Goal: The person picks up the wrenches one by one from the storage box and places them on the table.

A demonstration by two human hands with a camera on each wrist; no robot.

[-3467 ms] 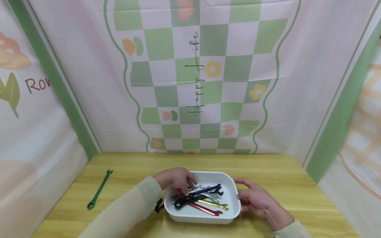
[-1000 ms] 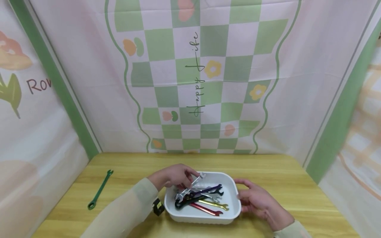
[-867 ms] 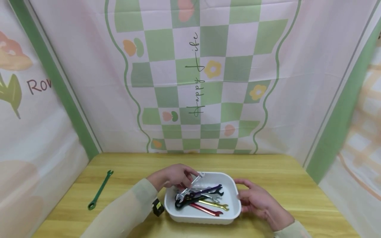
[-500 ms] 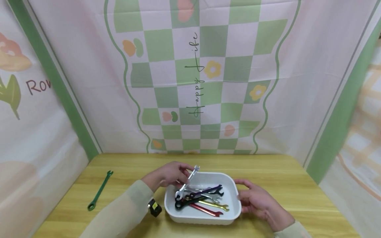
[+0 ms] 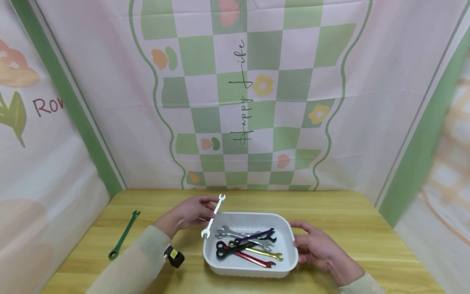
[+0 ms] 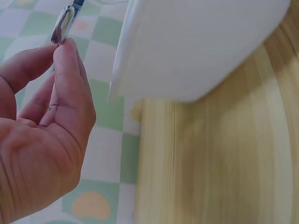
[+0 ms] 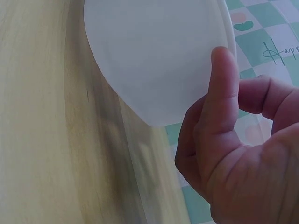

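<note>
Head view shows, well to the left of the white tray (image 5: 253, 272), a green wrench (image 5: 125, 235) lying on the table (image 5: 330, 204). Just beside the tray's left rim, the left hand (image 5: 192, 211) pinches a silver wrench (image 5: 211, 223), raised and tilted. Inside the tray, a black wrench (image 5: 242, 246), a red wrench (image 5: 251, 258), a purple wrench (image 5: 253, 236) and a yellow wrench (image 5: 262, 252) lie among other silver wrenches (image 5: 229, 233). At the tray's right wall, the right hand (image 5: 319, 247) touches, fingers apart.

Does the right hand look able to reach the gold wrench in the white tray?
Probably yes: the right hand just touches the side of the white tray, and nothing covers the near end of the gold wrench.
</note>
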